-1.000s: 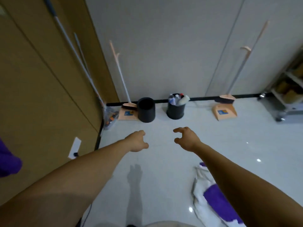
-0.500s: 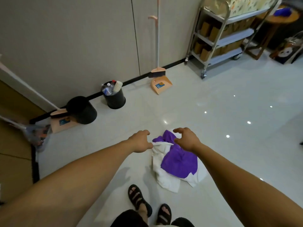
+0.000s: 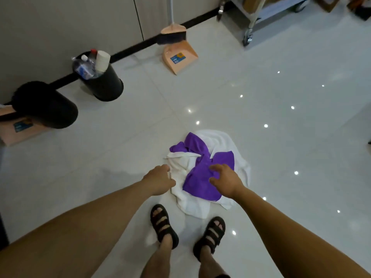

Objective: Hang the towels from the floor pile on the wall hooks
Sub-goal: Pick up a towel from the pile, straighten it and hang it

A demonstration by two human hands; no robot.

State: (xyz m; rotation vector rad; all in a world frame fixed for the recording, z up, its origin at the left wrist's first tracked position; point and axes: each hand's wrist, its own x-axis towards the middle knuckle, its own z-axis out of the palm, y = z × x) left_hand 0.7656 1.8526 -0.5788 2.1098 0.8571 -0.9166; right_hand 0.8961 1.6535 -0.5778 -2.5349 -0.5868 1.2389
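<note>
A pile of towels lies on the white tiled floor just ahead of my feet: a crumpled purple towel (image 3: 202, 177) on top of a white towel (image 3: 220, 141). My right hand (image 3: 225, 180) hovers over the purple towel with fingers spread and curled, holding nothing. My left hand (image 3: 159, 180) is at the pile's left edge, fingers loosely curled, empty; whether it touches the white cloth I cannot tell. No wall hooks are in view.
Two black bins stand by the wall at left, one empty (image 3: 46, 105), one (image 3: 104, 83) stuffed with bottles and cups. A peach dustpan with broom (image 3: 178, 55) leans at the baseboard. A wheeled metal cart (image 3: 253, 19) is at top right. My sandalled feet (image 3: 186, 227) stand just behind the pile.
My view has swung from the wall down to the floor pile. Both hands have dropped toward the towels, the right now over the purple one.
</note>
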